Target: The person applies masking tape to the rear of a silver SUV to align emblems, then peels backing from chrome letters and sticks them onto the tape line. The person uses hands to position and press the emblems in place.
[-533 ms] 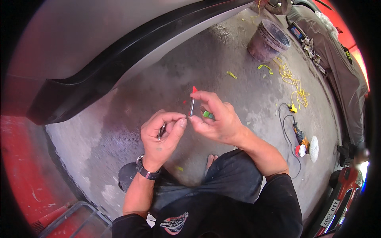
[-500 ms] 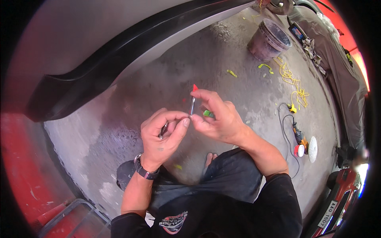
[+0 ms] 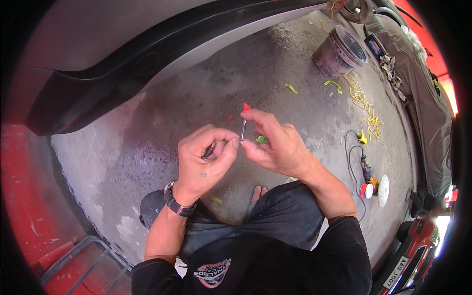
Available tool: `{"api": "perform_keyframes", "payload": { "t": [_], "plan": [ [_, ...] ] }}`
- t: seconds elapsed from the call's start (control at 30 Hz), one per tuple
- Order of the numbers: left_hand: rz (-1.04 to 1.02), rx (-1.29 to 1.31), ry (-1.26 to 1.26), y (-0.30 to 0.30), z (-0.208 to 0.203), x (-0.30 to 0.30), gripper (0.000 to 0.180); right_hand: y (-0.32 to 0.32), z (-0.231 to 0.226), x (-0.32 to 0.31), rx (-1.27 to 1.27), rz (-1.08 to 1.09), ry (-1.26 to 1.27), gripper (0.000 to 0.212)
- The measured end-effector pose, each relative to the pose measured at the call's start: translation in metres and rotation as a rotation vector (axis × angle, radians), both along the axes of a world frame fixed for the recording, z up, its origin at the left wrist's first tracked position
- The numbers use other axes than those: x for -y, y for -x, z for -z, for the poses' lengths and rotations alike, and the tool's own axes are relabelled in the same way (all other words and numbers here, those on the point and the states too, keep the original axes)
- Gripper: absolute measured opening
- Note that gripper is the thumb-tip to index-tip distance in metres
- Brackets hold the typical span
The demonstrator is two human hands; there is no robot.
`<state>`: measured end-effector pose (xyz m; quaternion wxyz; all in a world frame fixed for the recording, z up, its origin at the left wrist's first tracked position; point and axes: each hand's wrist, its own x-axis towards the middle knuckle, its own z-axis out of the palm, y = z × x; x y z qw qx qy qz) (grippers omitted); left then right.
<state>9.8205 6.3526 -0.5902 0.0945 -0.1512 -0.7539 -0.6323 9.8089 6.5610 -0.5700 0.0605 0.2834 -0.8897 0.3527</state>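
My right hand [image 3: 281,142] holds a slim silver metal rod [image 3: 244,129] upright between its index fingertip and thumb. A small red pointed piece [image 3: 247,106] shows just beyond that fingertip; whether it joins the rod, I cannot tell. Something bright green [image 3: 263,139] shows behind the right fingers, partly hidden. My left hand [image 3: 207,156] is closed, its thumb and index tips pinched together close beside the rod's lower end. Curled within the left fingers is a small shiny metal tool [image 3: 209,151], mostly covered.
A grey vehicle's black lower trim [image 3: 113,83] spans the upper left. On the concrete floor are a dirty bucket [image 3: 328,58], a yellow cord [image 3: 361,98], green tape scraps [image 3: 291,88] and a polisher [image 3: 368,173] with a white pad [image 3: 383,191]. A grey metal frame [image 3: 101,260] stands lower left.
The view has shifted slightly. Both hands keep nearly the same pose, and the rod now leans a little differently between the right fingers.
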Motion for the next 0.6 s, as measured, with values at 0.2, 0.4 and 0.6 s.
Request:
{"api": "perform_keyframes", "payload": {
  "t": [0.2,0.4,0.6],
  "plan": [
    [-0.002,-0.048,0.02,0.0009,0.0026,-0.0007,0.007,0.0009,0.0033,-0.0007,-0.021,-0.012,-0.018,0.06],
    [-0.006,-0.011,0.044,0.0005,0.0034,-0.0009,0.007,0.0012,0.0043,0.0001,-0.076,-0.056,-0.026,0.059],
    [0.048,0.246,-0.125,-0.0024,0.0062,-0.0023,0.004,0.0069,0.01,0.0001,-0.229,-0.144,0.024,0.06]
  ]
}}
